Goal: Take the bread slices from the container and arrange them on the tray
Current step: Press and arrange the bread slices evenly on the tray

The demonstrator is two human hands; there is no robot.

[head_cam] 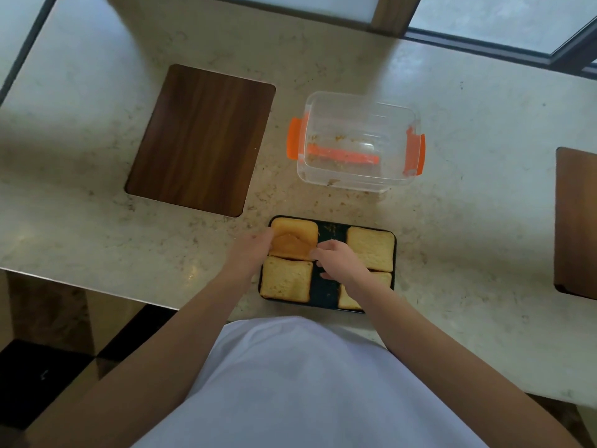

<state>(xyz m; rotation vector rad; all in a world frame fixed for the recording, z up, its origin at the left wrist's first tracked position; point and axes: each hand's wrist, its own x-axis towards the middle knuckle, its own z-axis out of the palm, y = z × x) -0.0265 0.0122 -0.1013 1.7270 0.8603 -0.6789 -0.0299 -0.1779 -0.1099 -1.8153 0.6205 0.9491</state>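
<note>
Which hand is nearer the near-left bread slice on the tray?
Right. The right hand hovers just past the near-left slice, by its far-right corner; the left hand sits off its far-left corner, touching the darker slice instead.

The person wears a plain white top (310,383) that fills the lower middle of the view, toward six o'clock, smooth with only soft folds and no print or marking visible. Both forearms are bare, with no sleeve reaching them, running up from about seven and five o'clock. The left hand (255,250) and right hand (336,260) are bare, without gloves, rings or a watch showing.
</note>
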